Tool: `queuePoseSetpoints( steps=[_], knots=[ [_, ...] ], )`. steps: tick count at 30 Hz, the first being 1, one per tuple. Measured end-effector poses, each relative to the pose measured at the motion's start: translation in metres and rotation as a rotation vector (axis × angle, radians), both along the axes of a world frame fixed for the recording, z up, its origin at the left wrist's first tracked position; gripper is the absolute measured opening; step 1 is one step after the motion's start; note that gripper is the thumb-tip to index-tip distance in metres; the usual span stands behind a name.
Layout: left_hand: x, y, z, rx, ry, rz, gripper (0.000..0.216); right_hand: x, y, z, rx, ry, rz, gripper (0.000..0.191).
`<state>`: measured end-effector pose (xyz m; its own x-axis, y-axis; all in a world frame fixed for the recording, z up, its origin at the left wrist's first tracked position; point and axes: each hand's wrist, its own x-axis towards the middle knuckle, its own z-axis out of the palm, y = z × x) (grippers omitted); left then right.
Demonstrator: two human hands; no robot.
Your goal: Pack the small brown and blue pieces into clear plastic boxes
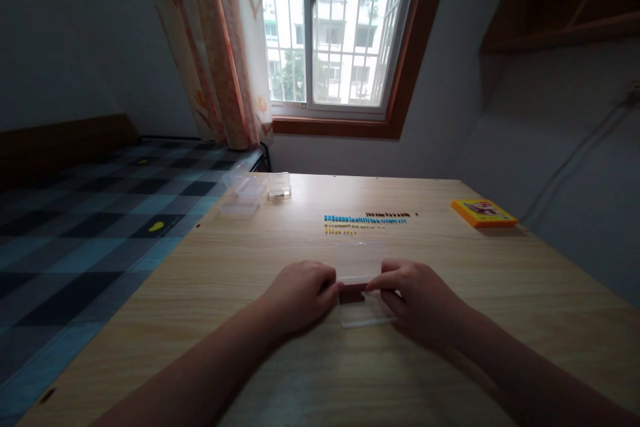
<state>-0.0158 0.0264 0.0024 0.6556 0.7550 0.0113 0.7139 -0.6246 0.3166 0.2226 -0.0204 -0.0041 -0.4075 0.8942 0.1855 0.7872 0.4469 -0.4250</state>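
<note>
A small clear plastic box (358, 260) lies on the wooden table (500, 280) just in front of me, with something dark inside it. My left hand (300, 293) grips its left side with curled fingers. My right hand (417, 300) holds its right side, thumb and fingers pinched on the edge. Beyond the box lie rows of tiny beads (365, 220): blue, yellow and dark ones.
Several clear plastic boxes (247, 193) sit at the table's far left, near a bed with a checked cover (75, 227). A yellow flat box (483, 212) lies at the far right. A window and a curtain are behind the table.
</note>
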Motion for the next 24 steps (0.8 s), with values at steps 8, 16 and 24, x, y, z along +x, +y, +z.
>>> queuePoseSetpoints(
  steps=[8,16,24],
  knots=[
    [0.001,0.000,0.000,0.009,0.001,0.013,0.030,-0.003,0.001,-0.003,0.005,0.009,0.000,0.038],
    [0.000,0.000,0.001,0.009,-0.003,0.020,0.030,0.005,0.005,-0.002,0.136,0.126,0.023,0.032],
    [0.000,0.002,-0.003,0.017,-0.003,0.022,0.032,0.029,0.030,-0.010,0.445,0.427,-0.178,0.024]
  ],
)
